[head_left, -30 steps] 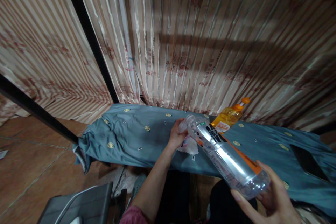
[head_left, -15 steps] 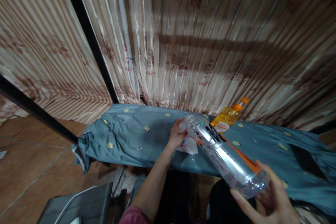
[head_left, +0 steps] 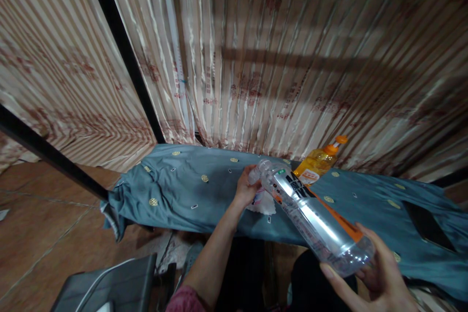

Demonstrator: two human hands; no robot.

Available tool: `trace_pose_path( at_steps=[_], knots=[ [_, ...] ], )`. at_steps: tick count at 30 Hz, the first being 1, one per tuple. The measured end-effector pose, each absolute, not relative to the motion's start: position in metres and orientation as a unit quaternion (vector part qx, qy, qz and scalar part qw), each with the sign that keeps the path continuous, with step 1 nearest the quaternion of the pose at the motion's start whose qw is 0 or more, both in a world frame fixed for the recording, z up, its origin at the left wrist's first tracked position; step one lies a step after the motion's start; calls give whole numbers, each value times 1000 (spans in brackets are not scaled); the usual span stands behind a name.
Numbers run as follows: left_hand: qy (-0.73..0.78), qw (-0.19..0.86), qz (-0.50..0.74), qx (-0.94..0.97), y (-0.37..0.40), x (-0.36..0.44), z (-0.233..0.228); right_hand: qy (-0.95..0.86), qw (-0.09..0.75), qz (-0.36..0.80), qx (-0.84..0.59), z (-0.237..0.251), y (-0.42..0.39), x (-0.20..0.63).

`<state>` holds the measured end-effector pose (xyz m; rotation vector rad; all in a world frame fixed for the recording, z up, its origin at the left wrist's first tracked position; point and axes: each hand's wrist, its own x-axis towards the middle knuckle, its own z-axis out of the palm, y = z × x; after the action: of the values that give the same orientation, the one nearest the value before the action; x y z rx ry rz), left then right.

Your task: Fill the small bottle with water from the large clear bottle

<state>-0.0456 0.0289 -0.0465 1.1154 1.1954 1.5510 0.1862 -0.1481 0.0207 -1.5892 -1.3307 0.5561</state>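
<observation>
A home room: striped satin curtains (head_left: pixel 256 58) behind a teal patterned cloth-covered surface (head_left: pixel 190 190), over a brown tiled floor (head_left: pixel 40 234).

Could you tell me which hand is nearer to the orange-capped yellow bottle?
Left. The left hand is at the clear bottle's neck, just beside the yellow bottle; the right hand holds its base, farther off.

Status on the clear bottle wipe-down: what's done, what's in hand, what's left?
Done: hard to tell; the clear plastic bottle with orange-and-black label looks empty and uncapped. In hand: right hand cradles its base, tilted over the teal patterned cloth; left hand presses a crumpled white tissue by the neck. Left: the body shows no contact with the tissue; the yellow bottle with orange cap stands untouched.
</observation>
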Motion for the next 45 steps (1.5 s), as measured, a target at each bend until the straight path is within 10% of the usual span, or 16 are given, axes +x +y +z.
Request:
trace_pose_path(
  at_steps=[45],
  knots=[
    [476, 425, 626, 450, 29, -44, -49, -557, 485, 202, -643, 22, -150, 184]
  ],
)
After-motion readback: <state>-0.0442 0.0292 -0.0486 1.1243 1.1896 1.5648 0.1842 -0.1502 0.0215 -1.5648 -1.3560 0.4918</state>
